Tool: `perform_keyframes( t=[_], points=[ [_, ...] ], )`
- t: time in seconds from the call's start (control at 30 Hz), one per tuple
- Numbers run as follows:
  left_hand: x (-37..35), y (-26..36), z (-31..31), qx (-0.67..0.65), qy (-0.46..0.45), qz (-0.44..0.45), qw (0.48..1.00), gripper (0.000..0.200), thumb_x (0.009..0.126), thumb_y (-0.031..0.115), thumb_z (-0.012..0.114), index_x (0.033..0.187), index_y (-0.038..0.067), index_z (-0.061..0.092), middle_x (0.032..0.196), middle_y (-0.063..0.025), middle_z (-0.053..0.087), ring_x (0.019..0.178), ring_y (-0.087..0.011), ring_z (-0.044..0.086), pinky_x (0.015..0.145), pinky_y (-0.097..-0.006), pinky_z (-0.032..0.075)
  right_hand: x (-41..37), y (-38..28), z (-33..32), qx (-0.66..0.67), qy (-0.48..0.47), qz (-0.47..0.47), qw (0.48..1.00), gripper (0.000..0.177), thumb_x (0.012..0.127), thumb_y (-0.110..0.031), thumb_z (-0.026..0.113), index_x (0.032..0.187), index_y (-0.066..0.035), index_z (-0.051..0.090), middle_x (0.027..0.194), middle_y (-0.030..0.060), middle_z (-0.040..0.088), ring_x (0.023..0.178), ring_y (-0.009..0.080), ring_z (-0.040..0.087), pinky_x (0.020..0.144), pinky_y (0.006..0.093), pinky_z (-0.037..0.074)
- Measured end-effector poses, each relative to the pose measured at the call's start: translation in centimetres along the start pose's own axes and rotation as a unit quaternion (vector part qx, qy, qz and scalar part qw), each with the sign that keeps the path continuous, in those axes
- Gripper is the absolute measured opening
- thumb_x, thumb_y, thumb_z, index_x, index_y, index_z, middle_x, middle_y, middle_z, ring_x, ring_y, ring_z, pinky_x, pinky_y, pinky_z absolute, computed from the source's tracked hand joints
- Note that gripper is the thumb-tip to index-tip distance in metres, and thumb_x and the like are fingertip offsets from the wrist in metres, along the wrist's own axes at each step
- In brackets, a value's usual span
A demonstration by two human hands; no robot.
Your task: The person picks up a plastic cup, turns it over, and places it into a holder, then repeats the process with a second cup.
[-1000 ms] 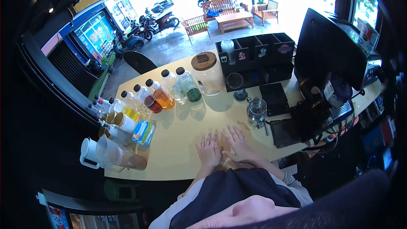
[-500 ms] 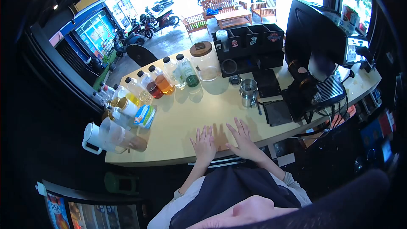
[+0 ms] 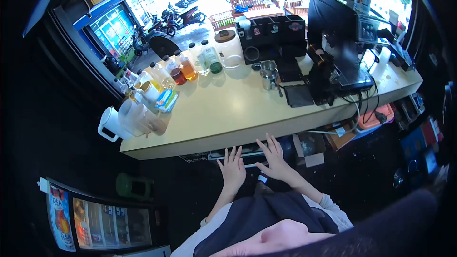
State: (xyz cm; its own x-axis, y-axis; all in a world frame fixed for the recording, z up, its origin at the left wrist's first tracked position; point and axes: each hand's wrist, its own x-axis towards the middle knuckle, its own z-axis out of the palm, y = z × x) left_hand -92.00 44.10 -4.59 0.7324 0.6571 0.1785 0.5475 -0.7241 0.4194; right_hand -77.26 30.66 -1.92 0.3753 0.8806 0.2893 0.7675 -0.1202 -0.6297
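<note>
My left hand is held palm down with its fingers spread, holding nothing. Beside it, a short gap to the right, my right hand is also stretched out and bare. Both appear in front of the near edge of the pale counter, with the shelf space under it behind my fingertips. Farther in on the counter stands a shiny metal cup, with a black mat to its right. A packet with blue and green print lies to the left.
Left on the counter are a white pitcher, a clear jug and several bottles. A lidded glass jar, a black organizer and an espresso machine line the back. Below stand an open box and a green stool.
The view has shifted back from the counter. My hands, earlier over its near edge, now appear in front of it. Their spread pose is much the same.
</note>
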Motion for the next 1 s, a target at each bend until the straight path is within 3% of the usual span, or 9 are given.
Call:
perform_keyframes(
  t=[0.13, 0.33, 0.53, 1.0],
  points=[
    [-5.4, 3.7, 0.9, -0.021, -0.033, 0.016, 0.999, 0.046, 0.102, 0.026, 0.035, 0.146, 0.02, 0.044, 0.153, -0.0084, 0.039, 0.146, -0.0357, 0.026, 0.111, -0.0699, 0.011, -6.9, -2.0, -1.4, -0.011, -0.032, 0.029, 0.999, 0.083, 0.086, -0.033, 0.067, 0.155, -0.015, 0.023, 0.158, 0.0282, 0.009, 0.145, 0.0505, 0.007, 0.115, 0.0607, 0.012],
    [-6.1, 7.9, 1.2, -0.012, -0.056, 0.109, 0.992, 0.047, 0.101, 0.026, 0.036, 0.147, 0.019, 0.044, 0.152, -0.0107, 0.04, 0.145, -0.0367, 0.026, 0.11, -0.0714, 0.012, -12.9, -2.2, -4.7, -0.012, 0.045, 0.082, 0.996, 0.082, 0.086, -0.032, 0.067, 0.154, -0.015, 0.023, 0.159, 0.0274, 0.007, 0.145, 0.0508, 0.009, 0.115, 0.0605, 0.011],
    [-6.1, 13.9, 2.7, -0.011, -0.068, 0.142, 0.988, 0.046, 0.103, 0.028, 0.033, 0.146, 0.021, 0.044, 0.153, -0.0066, 0.04, 0.146, -0.0332, 0.025, 0.113, -0.0677, 0.01, -18.7, -0.5, -9.0, -0.017, 0.093, 0.136, 0.986, 0.083, 0.085, -0.028, 0.068, 0.154, -0.014, 0.024, 0.159, 0.0275, 0.006, 0.145, 0.0507, 0.008, 0.115, 0.0604, 0.012],
    [-11.2, 39.8, 13.4, -0.087, -0.128, 0.314, 0.937, 0.044, 0.101, 0.027, 0.037, 0.142, 0.02, 0.049, 0.145, -0.0082, 0.05, 0.141, -0.0346, 0.035, 0.112, -0.065, 0.021, -35.5, 9.6, -25.9, -0.089, 0.194, 0.245, 0.946, 0.084, 0.084, -0.033, 0.068, 0.154, -0.017, 0.025, 0.16, 0.0253, 0.005, 0.147, 0.0472, 0.006, 0.115, 0.061, 0.009]
  ],
)
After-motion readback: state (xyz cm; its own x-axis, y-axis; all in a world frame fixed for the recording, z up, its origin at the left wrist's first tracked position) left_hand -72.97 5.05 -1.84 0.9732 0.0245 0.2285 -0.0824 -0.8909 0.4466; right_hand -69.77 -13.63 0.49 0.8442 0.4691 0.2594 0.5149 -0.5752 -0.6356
